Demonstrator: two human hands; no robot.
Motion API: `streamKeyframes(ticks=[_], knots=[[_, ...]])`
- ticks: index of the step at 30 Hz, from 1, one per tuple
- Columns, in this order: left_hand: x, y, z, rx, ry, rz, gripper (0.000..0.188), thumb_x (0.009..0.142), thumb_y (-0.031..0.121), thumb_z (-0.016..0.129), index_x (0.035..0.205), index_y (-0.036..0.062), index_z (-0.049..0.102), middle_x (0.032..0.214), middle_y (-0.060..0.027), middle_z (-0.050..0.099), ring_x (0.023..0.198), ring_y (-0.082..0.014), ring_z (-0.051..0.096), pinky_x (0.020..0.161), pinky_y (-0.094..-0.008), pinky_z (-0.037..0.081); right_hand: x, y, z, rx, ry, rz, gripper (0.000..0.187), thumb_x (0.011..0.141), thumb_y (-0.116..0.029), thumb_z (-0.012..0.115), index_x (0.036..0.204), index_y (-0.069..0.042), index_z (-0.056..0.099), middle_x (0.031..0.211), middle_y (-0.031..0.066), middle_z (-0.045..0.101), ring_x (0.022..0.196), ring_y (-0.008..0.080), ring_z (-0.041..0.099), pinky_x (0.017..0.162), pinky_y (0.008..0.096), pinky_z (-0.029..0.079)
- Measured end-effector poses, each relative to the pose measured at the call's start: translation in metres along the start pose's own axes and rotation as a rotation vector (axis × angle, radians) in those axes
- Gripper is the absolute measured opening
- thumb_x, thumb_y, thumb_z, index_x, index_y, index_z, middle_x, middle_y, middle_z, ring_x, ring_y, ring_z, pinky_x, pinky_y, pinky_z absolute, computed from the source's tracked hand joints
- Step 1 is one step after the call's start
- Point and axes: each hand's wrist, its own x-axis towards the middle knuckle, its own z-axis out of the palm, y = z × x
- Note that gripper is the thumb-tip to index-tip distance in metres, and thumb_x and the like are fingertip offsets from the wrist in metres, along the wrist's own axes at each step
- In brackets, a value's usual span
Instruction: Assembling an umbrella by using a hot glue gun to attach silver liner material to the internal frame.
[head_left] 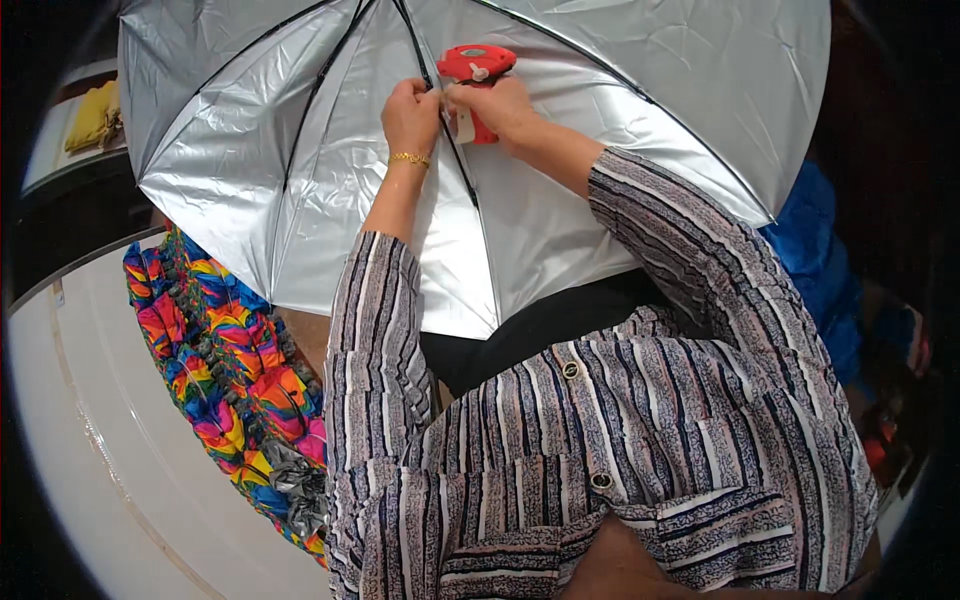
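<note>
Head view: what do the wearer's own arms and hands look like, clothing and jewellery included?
Both the left hand and right hand are without gloves. A gold-coloured bracelet circles the left wrist; none shows on the right. The loose sleeves have uneven stripes in white, dark navy and mottled greyish pink, and end short of the wrists.

No lettering, brand, number or sign could be read. A small grey oval sat on the top of the red hand tool (478,62), but it was too small to tell whether it carried any print.
</note>
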Motion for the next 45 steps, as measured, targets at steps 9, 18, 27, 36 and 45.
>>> streamKeyframes(ticks=[9, 18, 27, 36, 45], knots=[[0.003, -0.008, 0.0, -0.079, -0.024, -0.018, 0.021, 0.075, 0.015, 0.064, 0.089, -0.0006, 0.063, 0.068, -0.0106, 0.065, 0.064, -0.0195, 0.064, 0.062, -0.0311, 0.049, -0.002, 0.001, -0.007, 0.221, -0.169, 0.051, 0.02, 0.069, -0.012, 0.073, 0.081, 0.002, 0.063, 0.073, 0.0096, 0.065, 0.061, 0.0174, 0.064, 0.054, 0.0294, 0.052], [0.009, -0.025, 0.004, -0.219, -0.083, -0.049, 0.02, 0.076, 0.014, 0.064, 0.091, -0.0005, 0.063, 0.068, -0.0077, 0.065, 0.06, -0.0144, 0.062, 0.059, -0.0282, 0.049, -0.003, -0.009, -0.014, 0.288, -0.273, 0.155, 0.019, 0.075, -0.009, 0.068, 0.088, 0.003, 0.061, 0.075, 0.0121, 0.065, 0.061, 0.0221, 0.065, 0.055, 0.0334, 0.054], [0.002, -0.011, -0.002, -0.265, -0.093, -0.075, 0.017, 0.078, 0.011, 0.064, 0.09, -0.0012, 0.063, 0.069, -0.0053, 0.064, 0.06, -0.0109, 0.059, 0.057, -0.0254, 0.048, -0.002, -0.014, -0.019, 0.424, -0.325, 0.293, 0.017, 0.082, -0.007, 0.062, 0.097, 0.002, 0.057, 0.078, 0.0137, 0.065, 0.065, 0.0238, 0.066, 0.061, 0.0366, 0.058], [0.001, -0.004, -0.005, -0.269, -0.162, -0.095, 0.015, 0.084, 0.004, 0.06, 0.097, -0.0045, 0.057, 0.075, -0.006, 0.063, 0.064, -0.0116, 0.059, 0.059, -0.0231, 0.048, 0.008, -0.014, -0.019, 0.357, -0.396, 0.273, 0.018, 0.083, -0.007, 0.061, 0.096, 0.002, 0.057, 0.08, 0.0142, 0.065, 0.064, 0.0244, 0.066, 0.06, 0.0355, 0.057], [-0.007, 0.0, -0.009, -0.313, -0.147, -0.127, 0.016, 0.086, 0.005, 0.058, 0.099, -0.0048, 0.057, 0.075, -0.0057, 0.062, 0.064, -0.0114, 0.059, 0.06, -0.0228, 0.048, -0.009, -0.024, -0.023, 0.352, -0.341, 0.32, 0.024, 0.083, -0.009, 0.062, 0.102, 0.004, 0.054, 0.085, 0.0168, 0.065, 0.067, 0.0262, 0.067, 0.063, 0.0365, 0.058]])
